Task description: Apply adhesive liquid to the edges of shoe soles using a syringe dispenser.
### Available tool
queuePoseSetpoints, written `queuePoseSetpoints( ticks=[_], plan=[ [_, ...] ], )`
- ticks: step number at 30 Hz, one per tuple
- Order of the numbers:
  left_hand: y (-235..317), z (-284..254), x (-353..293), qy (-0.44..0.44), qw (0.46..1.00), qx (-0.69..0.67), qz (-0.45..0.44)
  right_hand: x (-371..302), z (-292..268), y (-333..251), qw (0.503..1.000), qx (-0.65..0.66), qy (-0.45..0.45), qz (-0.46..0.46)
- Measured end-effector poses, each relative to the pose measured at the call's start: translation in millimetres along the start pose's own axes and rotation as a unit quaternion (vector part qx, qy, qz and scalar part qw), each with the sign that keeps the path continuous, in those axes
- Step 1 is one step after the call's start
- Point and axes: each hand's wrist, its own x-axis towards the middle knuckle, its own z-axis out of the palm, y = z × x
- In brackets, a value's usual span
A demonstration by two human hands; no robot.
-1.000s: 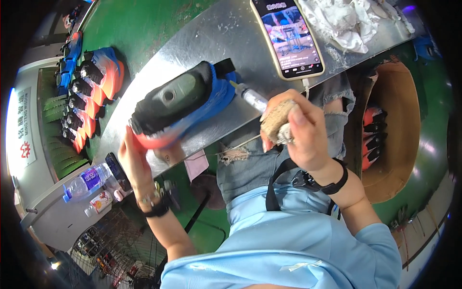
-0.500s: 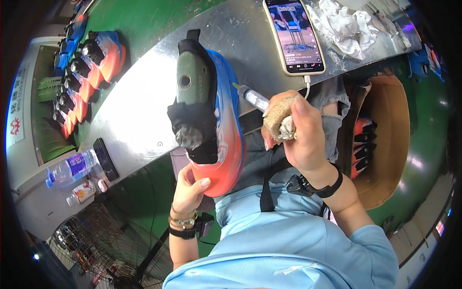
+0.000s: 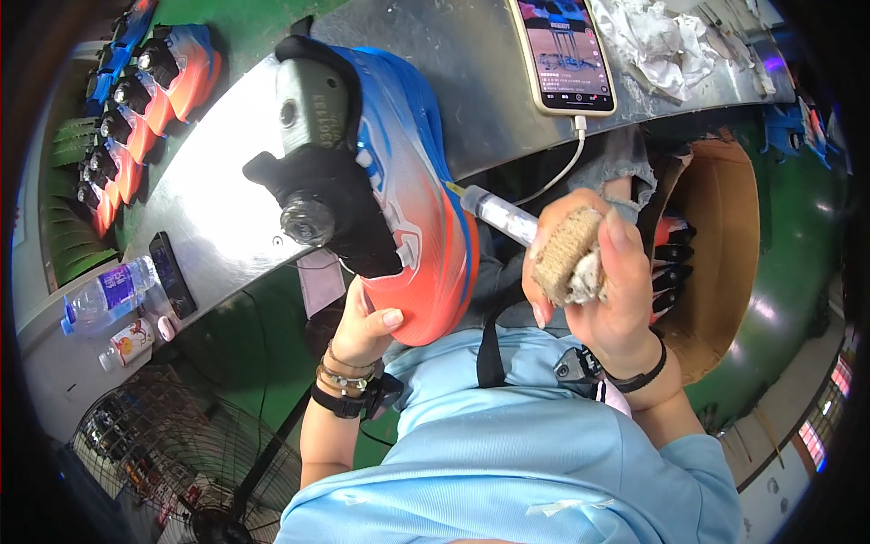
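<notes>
— Item one, left hand?
— My left hand (image 3: 361, 326): narrow grip, occupied. Holds the shoe (image 3: 408, 190) by its orange toe, thumb on top, fingers mostly hidden underneath.
— Location of the shoe?
— Near edge of the tabletop (image 3: 217, 199), toe jutting past that edge towards me, heel over the metal. Whether the heel rests or hangs, I cannot tell. Fitted with black cover (image 3: 333, 186), green block (image 3: 313, 95) and clear knob (image 3: 308, 220).
— Item two, right hand?
— My right hand (image 3: 625, 295): full, fingers wrapped round three pieces. One syringe (image 3: 501, 216), tip to the left; one tan pad (image 3: 564, 252); one white wad (image 3: 587, 279).
— Alterations?
— One. A second ago the shoe lies aslant, toe to the tabletop's left end; now it is swung round, toe to me. Right hand's contents: unchanged.
— Significance?
— By my judgement, the shoe's right side is now presented to the syringe, a handy stance for work along it. Tip just beside the blue side; contact, I cannot tell.
— Surroundings?
— Phone (image 3: 566, 68), lit, cabled, at the near edge, right of the shoe. Crumpled paper (image 3: 652, 45), towards the tabletop's right end. Box (image 3: 739, 254), cardboard, past the near edge on the right, more shoes (image 3: 672, 258) inside.
</notes>
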Motion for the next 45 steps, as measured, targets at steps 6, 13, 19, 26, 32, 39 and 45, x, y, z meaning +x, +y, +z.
queuePoseSetpoints(
  ticks=[6, 13, 19, 26, 32, 39, 45],
  plan=[
    [-9, 23, 34, -0.104, 0.982, -0.120, -0.101, -27, -14, -19, 0.998, 0.057, -0.015, -0.032],
    [-24, 65, 90, -0.159, 0.974, -0.141, -0.073, -54, -17, -42, 0.990, -0.077, 0.089, -0.077],
    [-27, 79, 111, -0.185, 0.969, -0.158, -0.045, -61, -19, -50, 0.981, -0.116, 0.128, -0.086],
    [-29, 88, 131, -0.209, 0.967, -0.146, 0.010, -59, -21, -38, 0.977, -0.114, 0.127, -0.127],
    [-26, 102, 141, -0.208, 0.952, -0.220, 0.043, -58, -17, -29, 0.969, -0.118, 0.104, -0.191],
    [4, 140, 121, -0.064, 0.966, -0.250, 0.032, -35, -21, -7, 0.936, -0.110, 0.032, -0.332],
    [38, 154, 100, 0.016, 0.983, -0.182, -0.006, -27, -22, -2, 0.899, -0.213, -0.020, -0.383]
  ],
)
